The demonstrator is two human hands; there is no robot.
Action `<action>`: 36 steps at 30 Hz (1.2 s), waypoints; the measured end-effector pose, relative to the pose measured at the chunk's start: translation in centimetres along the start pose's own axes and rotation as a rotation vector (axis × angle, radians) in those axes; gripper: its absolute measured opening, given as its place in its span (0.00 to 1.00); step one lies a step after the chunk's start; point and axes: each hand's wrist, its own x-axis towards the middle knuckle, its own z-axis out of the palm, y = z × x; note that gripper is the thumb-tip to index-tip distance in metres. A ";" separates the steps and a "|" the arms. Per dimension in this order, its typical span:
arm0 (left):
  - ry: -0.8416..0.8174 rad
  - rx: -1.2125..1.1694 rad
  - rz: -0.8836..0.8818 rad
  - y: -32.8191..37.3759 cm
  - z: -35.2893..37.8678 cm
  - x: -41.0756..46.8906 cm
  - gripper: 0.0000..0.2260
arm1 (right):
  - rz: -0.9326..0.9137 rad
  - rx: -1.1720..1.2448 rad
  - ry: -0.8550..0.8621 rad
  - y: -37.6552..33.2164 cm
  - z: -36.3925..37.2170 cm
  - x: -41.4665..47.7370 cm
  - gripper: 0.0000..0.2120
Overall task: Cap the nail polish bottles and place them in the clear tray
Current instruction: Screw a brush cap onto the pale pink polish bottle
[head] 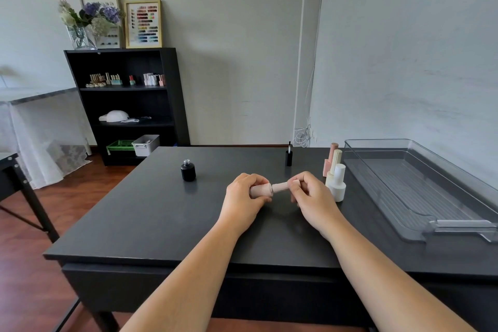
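Note:
Above the middle of the black table (140,224), my left hand (244,198) grips a pale pink nail polish bottle (260,190) lying sideways. My right hand (312,197) pinches its pink cap (280,186), which meets the bottle's neck. An open black bottle (188,170) stands to the left without a cap. Its black cap with the brush pointing up (289,156) stands behind my hands. Three capped bottles stand to the right: pink (331,160), cream (335,163) and white (338,183). The clear tray (420,213) lies at the right with nothing in it.
A black bookshelf (126,105) with small bottles, a white cap and bins stands against the far wall on the left. A vase of flowers (83,21) and framed colour charts sit on top. Another dark table's corner (10,170) is at the far left.

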 end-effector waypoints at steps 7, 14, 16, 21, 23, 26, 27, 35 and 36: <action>0.014 -0.016 -0.010 0.0 0.0 -0.1 0.11 | 0.035 0.041 0.015 0.0 0.2 0.1 0.01; 0.025 -0.034 -0.019 -0.2 0.0 0.0 0.12 | -0.006 -0.087 0.037 0.0 0.1 0.0 0.14; 0.024 -0.035 -0.025 -0.2 0.0 0.0 0.13 | 0.004 -0.080 0.041 0.0 0.3 0.1 0.11; 0.029 -0.041 -0.040 -0.2 0.0 0.1 0.13 | -0.039 -0.033 0.010 0.1 0.2 0.0 0.04; 0.029 -0.040 -0.045 -0.2 -0.1 0.0 0.13 | -0.038 -0.085 0.017 0.0 0.2 0.0 0.04; 0.021 -0.045 -0.045 -0.2 0.0 0.0 0.13 | -0.029 -0.094 0.040 0.0 0.3 0.0 0.08; 0.021 -0.049 -0.045 -0.2 0.0 0.0 0.13 | -0.028 -0.057 0.040 0.0 0.3 0.0 0.06; 0.019 -0.056 -0.048 -0.2 0.0 0.0 0.13 | -0.025 -0.066 0.045 -0.2 0.2 0.0 0.11; 0.020 -0.057 -0.047 -0.2 -0.1 0.0 0.13 | -0.022 -0.056 0.047 -0.2 0.3 0.0 0.11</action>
